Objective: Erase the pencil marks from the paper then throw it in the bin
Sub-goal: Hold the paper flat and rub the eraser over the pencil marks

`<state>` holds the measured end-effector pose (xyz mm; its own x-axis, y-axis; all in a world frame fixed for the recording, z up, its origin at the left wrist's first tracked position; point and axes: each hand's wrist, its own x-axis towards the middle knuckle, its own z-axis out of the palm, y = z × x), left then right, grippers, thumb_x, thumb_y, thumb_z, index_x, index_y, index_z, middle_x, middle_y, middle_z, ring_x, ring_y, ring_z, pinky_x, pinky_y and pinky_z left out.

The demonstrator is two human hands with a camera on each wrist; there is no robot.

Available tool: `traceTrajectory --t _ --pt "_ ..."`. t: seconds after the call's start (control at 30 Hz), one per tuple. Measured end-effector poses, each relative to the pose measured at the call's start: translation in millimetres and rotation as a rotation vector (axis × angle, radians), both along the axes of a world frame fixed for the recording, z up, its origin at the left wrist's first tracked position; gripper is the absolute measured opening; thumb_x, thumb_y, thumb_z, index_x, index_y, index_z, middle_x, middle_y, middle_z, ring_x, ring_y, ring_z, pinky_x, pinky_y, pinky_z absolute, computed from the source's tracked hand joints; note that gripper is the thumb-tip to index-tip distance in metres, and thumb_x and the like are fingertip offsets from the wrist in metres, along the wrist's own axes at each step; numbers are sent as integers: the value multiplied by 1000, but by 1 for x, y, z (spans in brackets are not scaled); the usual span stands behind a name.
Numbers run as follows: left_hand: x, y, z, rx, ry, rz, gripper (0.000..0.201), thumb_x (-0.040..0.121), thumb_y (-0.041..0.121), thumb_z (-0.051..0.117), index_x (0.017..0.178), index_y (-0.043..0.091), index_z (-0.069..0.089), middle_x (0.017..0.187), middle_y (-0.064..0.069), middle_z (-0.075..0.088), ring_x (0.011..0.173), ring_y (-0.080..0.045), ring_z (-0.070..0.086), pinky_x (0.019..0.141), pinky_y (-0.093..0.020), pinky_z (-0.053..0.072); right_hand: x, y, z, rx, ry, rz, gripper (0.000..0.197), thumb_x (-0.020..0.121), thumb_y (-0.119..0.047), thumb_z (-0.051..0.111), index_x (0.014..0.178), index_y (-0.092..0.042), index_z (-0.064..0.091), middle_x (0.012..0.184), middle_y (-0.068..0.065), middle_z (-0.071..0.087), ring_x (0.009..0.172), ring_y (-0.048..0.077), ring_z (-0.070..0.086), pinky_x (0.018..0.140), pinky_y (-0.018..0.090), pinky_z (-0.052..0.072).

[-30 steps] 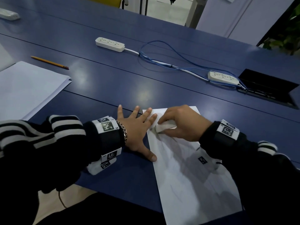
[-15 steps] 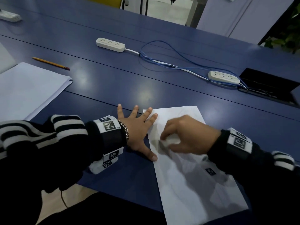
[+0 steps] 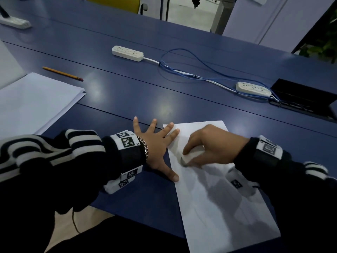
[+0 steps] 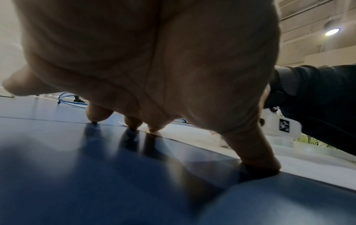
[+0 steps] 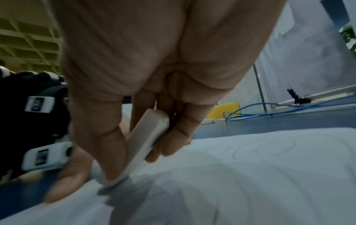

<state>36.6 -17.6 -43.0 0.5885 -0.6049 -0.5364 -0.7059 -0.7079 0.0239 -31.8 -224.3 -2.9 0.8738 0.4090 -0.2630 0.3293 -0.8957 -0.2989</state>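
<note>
A white sheet of paper (image 3: 218, 207) with faint pencil curves (image 5: 269, 150) lies on the blue table near its front edge. My right hand (image 3: 209, 150) pinches a white block eraser (image 3: 191, 157) between thumb and fingers, one end of the eraser (image 5: 146, 143) pressed to the sheet's upper left part. Flat beside it lies my left hand (image 3: 156, 148), fingers spread; two fingertips and the thumb press the paper's left edge, the other fingers rest on the table. In the left wrist view the thumb (image 4: 258, 155) sits on the paper's edge. No bin is in view.
A stack of white sheets (image 3: 31, 103) lies at the left, a yellow pencil (image 3: 63, 73) behind it. Two white power strips (image 3: 127, 53) (image 3: 253, 89) joined by blue and white cables (image 3: 191, 70) cross the table's middle. A black open cable hatch (image 3: 306, 99) sits at the far right.
My right hand slid the eraser down the sheet toward me, then a little back up and left. The left hand stayed put on the paper's edge.
</note>
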Motion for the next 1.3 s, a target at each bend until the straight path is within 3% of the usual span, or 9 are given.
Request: traceTrajectory --t 0.07,0.17,0.33,0.53,0.63,0.73,0.93,1.1,1.3 --pt "-1 -1 1 8 -1 6 154 49 110 50 158 40 -32 167 19 -36 157 -40 -28 103 -88 -19 16 0 -4 15 -93 -66 45 71 -66 66 105 -37 74 99 -13 72 90 9 64 84 32 52" --pt "-1 -1 1 12 9 16 154 49 110 51 158 40 -33 166 20 -37 156 -42 -28 102 -88 -19 14 1 -9 7 -157 -72 35 75 -52 75 105 -33 75 99 -10 71 90 13 65 82 31 51" --pt "0 -1 -1 12 5 13 155 48 109 52 159 40 -32 166 19 -39 156 -44 -28 102 -90 -17 -24 2 1 16 67 58 34 75 -54 66 101 -34 74 96 -15 69 86 3 61 83 23 50" --pt "-1 -2 0 24 2 16 156 46 111 50 157 41 -34 166 19 -39 155 -46 -28 101 -90 -17 1 -5 -10 -3 -187 -118 30 77 -45 75 103 -30 75 98 -9 70 91 15 65 84 35 51" --pt "0 -3 1 31 7 16 156 47 110 51 158 40 -34 165 19 -40 155 -47 -28 101 -91 -16 -26 -2 -6 30 -75 -6 27 75 -39 75 100 -31 75 97 -13 69 87 8 64 83 26 51" --pt "-1 -3 1 36 8 13 155 48 109 51 158 40 -34 165 19 -40 155 -47 -28 101 -91 -16 -31 0 -1 30 50 55 28 76 -45 73 101 -33 75 97 -15 68 87 4 62 82 21 49" --pt "-1 -4 2 37 12 19 157 46 110 52 157 40 -34 165 20 -39 155 -46 -28 100 -91 -17 6 -5 -12 -24 -212 -129 32 79 -48 74 106 -31 75 101 -6 71 93 18 65 78 27 44" --pt "-1 -3 2 35 16 17 157 47 109 53 158 40 -33 165 20 -40 155 -46 -28 100 -92 -15 -26 5 -3 51 56 34 39 73 -53 59 101 -32 74 97 -13 69 87 7 63 83 26 50" --pt "-2 -4 5 36 38 42 160 46 109 55 157 38 -36 164 23 -40 155 -41 -30 100 -91 -17 17 0 -13 -26 -177 -133 34 77 -47 70 108 -31 73 99 -4 70 92 20 64 83 38 52"
